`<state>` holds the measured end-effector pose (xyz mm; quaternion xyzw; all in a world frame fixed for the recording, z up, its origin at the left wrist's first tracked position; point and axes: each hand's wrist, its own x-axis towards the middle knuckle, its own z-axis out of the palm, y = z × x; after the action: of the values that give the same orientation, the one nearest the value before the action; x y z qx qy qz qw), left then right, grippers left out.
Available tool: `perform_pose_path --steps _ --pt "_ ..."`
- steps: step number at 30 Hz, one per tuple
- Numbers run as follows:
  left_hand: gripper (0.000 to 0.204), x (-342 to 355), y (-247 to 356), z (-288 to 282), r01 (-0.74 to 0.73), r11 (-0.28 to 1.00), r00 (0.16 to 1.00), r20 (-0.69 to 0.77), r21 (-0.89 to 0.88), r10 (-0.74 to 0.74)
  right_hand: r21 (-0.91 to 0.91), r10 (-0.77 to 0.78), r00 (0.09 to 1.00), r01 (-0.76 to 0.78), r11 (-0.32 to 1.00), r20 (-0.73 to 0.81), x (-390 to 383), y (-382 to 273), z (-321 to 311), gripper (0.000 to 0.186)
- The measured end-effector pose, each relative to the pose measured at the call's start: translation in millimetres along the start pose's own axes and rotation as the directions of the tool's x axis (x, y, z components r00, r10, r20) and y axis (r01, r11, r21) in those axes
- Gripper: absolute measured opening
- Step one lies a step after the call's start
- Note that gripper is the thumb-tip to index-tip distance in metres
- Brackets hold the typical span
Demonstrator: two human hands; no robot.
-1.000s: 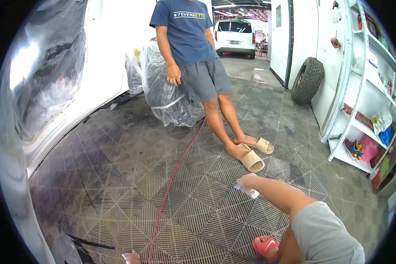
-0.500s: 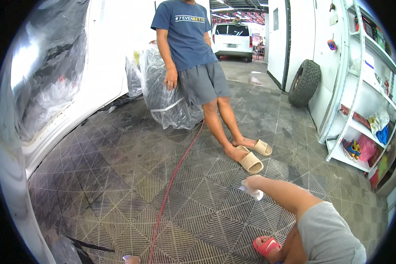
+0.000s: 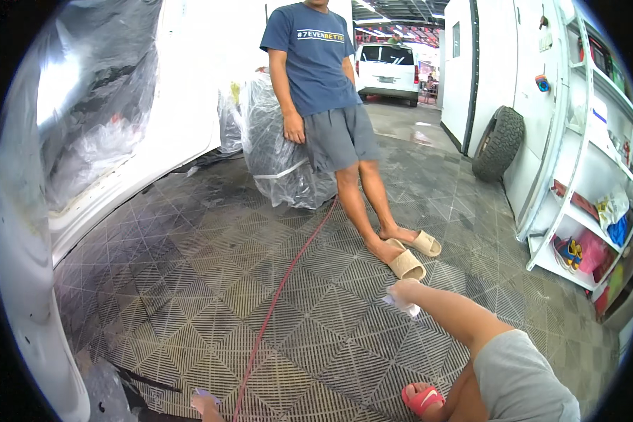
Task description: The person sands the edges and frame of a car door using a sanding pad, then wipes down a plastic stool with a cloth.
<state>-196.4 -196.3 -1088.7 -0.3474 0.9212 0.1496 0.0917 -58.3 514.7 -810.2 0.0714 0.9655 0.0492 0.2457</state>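
Observation:
My right hand (image 3: 404,294) is closed on a crumpled whitish material at the end of my outstretched forearm, just below the facing person's beige slide (image 3: 406,264). The forearm lies near my bent knee, by grey shorts (image 3: 520,376); my foot in a red slide (image 3: 422,399) shows beneath. At the bottom edge my left hand (image 3: 205,405) is only partly visible, with a small pale item at its fingers that I cannot make out. A red hose (image 3: 283,283) runs across the patterned floor between my hands.
A person in blue (image 3: 313,77) leans by a plastic-wrapped bundle (image 3: 274,172). A white panel with plastic sheeting (image 3: 98,119) curves along the left. A tire (image 3: 498,144), metal shelving (image 3: 570,204) and an open doorway with a white van (image 3: 387,70) stand right and behind.
The view has shifted, so the facing person and surroundings appear farther right and slightly lower. My left hand shows a little more at the bottom edge; my right hand stays nearly in place.

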Motion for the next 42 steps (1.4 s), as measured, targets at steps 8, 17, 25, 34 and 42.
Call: perform_pose_path --steps 8,17,25,34,42 --pt "0.043 -43 40 -26 -0.528 0.842 0.827 0.293 0.111 0.48 -0.056 -0.17 0.982 0.166 0.985 -0.077 34 -42 -11 0.023" --pt "0.038 -99 45 -92 -0.63 0.679 0.776 0.328 0.376 0.539 -0.125 -0.457 0.842 0.44 0.889 -0.287 97 -105 6 0.025" --pt "0.036 -124 77 -100 -0.662 0.627 0.748 0.419 0.411 0.515 0.004 -0.556 0.781 0.581 0.814 -0.285 90 -139 0 0.023" --pt "0.039 -139 98 -94 -0.664 0.64 0.739 0.468 0.385 0.485 -0.071 -0.56 0.806 0.557 0.827 -0.191 64 -134 -19 0.022" --pt "0.046 -143 72 -92 -0.633 0.673 0.768 0.426 0.384 0.479 0.05 -0.516 0.762 0.577 0.815 -0.392 116 -128 8 0.024"
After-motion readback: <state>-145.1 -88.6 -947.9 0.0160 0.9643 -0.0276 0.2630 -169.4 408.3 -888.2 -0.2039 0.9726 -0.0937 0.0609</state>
